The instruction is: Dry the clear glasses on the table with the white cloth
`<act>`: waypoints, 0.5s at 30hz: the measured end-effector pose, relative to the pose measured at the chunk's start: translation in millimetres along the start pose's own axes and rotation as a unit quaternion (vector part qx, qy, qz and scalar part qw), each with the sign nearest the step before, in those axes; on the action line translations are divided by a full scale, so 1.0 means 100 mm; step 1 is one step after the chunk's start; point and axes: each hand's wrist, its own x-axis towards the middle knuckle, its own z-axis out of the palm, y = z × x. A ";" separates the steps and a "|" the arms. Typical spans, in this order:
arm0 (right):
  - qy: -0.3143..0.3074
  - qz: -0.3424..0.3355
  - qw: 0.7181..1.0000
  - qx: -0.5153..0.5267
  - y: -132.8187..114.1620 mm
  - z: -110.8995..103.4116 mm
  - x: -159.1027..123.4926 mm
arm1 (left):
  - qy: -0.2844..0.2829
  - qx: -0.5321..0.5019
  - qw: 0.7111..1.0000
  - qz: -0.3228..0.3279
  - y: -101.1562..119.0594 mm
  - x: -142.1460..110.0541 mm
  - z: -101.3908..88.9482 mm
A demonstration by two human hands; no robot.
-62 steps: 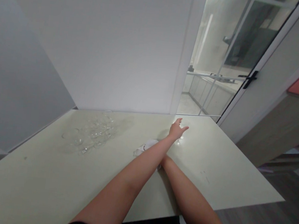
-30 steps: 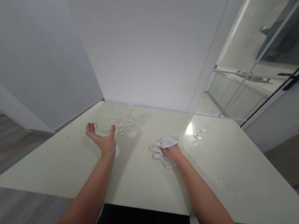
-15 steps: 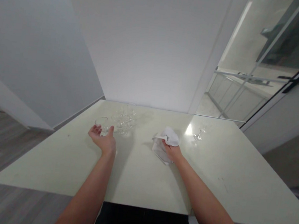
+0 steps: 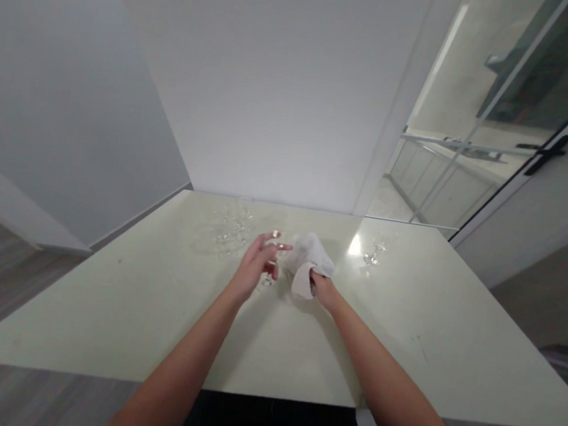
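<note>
My left hand (image 4: 258, 262) is at the middle of the table, its fingers curved around a clear stemmed glass (image 4: 267, 280). Only the foot of that glass shows plainly below the fingers; its bowl is hard to make out. Just to the right, my right hand (image 4: 323, 288) grips a white cloth (image 4: 309, 255), which hangs in folds over the fingers. The cloth's left edge comes close to my left fingertips; whether it touches the glass I cannot tell.
Several clear glasses (image 4: 232, 225) stand grouped at the back left of the pale glossy table (image 4: 153, 314). Another stemmed glass (image 4: 371, 256) is at the back right. A white wall (image 4: 284, 106) rises behind the table, with a glass partition (image 4: 449, 168) to the right.
My left hand has moved right with the glass, away from the group and up to the cloth. My right hand and the cloth have shifted slightly, and the cloth's folds have changed.
</note>
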 end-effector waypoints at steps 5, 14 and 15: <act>-0.003 0.013 0.983 0.182 -0.12 -0.03 0.03 | -0.136 -0.065 0.982 -0.113 -0.18 0.03 0.42; -0.092 0.097 0.971 0.195 -0.15 0.05 0.01 | -0.089 -0.025 0.992 -0.084 -0.48 0.00 0.41; -0.072 0.088 0.977 0.180 -0.14 0.07 0.02 | -0.082 -0.009 0.994 -0.068 -0.50 0.00 0.41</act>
